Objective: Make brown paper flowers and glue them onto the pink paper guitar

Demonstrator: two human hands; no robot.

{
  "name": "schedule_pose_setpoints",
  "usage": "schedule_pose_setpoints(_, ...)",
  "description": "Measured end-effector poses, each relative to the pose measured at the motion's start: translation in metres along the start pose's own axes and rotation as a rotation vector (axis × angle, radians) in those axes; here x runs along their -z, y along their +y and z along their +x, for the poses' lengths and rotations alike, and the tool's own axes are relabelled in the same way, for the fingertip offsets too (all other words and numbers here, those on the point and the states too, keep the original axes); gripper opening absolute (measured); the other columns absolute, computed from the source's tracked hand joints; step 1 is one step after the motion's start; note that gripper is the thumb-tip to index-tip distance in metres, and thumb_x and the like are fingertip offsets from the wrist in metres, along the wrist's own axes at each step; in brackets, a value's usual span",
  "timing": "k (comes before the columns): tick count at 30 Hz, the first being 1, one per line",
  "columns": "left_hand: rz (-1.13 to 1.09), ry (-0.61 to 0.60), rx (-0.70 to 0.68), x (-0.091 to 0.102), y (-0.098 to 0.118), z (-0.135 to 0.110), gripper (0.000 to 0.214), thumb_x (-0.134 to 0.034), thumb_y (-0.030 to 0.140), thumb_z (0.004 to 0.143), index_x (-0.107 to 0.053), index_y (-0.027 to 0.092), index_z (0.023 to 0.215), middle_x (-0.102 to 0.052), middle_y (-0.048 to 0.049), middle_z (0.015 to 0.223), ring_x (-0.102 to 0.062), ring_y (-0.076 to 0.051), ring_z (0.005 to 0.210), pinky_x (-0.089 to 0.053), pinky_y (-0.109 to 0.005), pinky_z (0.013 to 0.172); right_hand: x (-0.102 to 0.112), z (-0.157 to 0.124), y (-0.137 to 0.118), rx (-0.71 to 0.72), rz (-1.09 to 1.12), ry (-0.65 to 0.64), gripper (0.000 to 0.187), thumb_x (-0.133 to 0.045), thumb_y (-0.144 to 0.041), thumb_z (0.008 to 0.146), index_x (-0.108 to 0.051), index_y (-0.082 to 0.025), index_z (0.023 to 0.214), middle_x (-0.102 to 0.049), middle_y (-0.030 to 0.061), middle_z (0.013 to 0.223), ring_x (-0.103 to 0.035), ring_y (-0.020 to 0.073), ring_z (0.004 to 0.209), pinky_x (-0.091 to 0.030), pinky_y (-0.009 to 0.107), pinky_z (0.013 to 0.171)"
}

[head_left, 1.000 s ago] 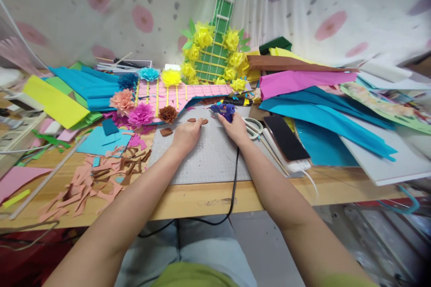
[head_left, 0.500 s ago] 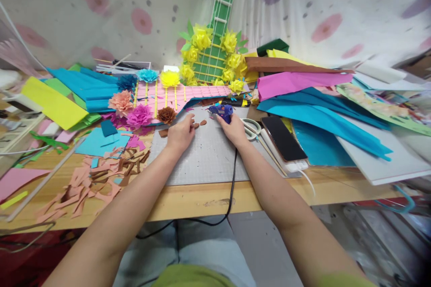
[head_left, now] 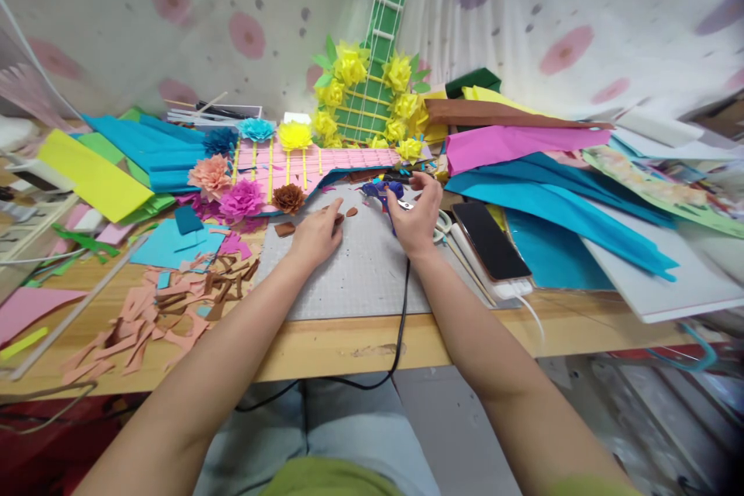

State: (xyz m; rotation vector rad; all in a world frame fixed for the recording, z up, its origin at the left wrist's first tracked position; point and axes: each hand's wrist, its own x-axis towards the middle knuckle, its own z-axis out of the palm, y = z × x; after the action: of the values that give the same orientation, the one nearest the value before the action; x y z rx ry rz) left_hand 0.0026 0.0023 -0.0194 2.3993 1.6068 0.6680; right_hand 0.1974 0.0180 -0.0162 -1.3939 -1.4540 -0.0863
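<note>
Nearest on my feed: green shirt (head_left: 325,479), light trousers (head_left: 360,418), then table (head_left: 337,341) edge with black cord (head_left: 402,325) hanging over it. Cord runs up grey mat (head_left: 354,279) to below my right wrist.

Left hand (head_left: 315,236): palm down on mat, fingers pointing away from me. A bit of brown shows by the fingertips; I can't tell if it's pinched or just lying there. Brown petal (head_left: 352,211) is loose on mat, just right of those fingertips, not touching. Brown scrap (head_left: 284,229) lies left of the hand.

Right hand (head_left: 419,225): thumb and fingers parted wide, curved, raised. Glue gun (head_left: 384,191) sits just past the thumb, on its left side, nozzle to the left, body outside the grip. Thumb hides most of its handle, so I can't call contact. Metal of scissors (head_left: 405,205) shows in the thumb-finger gap; their pale handle is behind the hand.

Right of that, sticks (head_left: 470,273) and phone (head_left: 491,239). Far left on table, a pile of cut scraps (head_left: 145,318).

Beyond mat: pink guitar (head_left: 279,170) lying flat, brown flower (head_left: 288,198) at its near edge. Blue paper (head_left: 558,194) stacked to the right. Behind, green guitar (head_left: 363,101) stands up, ringed by yellow roses (head_left: 351,63). Farthest, spotted curtain (head_left: 284,8).
</note>
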Motion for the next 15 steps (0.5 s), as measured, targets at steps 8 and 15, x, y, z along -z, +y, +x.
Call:
schedule_pose_setpoints(8,-0.052,-0.025,0.063,0.005,-0.005,-0.005,0.052,-0.047,0.006,0.077,-0.043,0.018,0.128,-0.071,-0.0036,0.105,-0.064,-0.021,0.102,-0.048,-0.033,0.086,-0.020,-0.023,-0.028,0.163,0.168,-0.589,0.018,-0.052,-0.016,0.082,-0.055,-0.021,0.099,-0.067,0.0046,0.089,-0.060,0.0183,0.082,-0.047,0.033,0.076)
schedule_pose_setpoints(15,-0.124,0.070,0.048,-0.001,-0.019,-0.005,0.051,-0.050,0.005,0.076,-0.045,0.018,0.125,-0.070,-0.0059,0.106,-0.059,-0.020,0.110,-0.044,-0.035,0.095,-0.030,-0.026,-0.026,0.096,0.191,-0.786,0.029,-0.061,-0.013,0.076,-0.049,-0.022,0.101,-0.068,0.0025,0.097,-0.059,0.0188,0.088,-0.044,0.032,0.077)
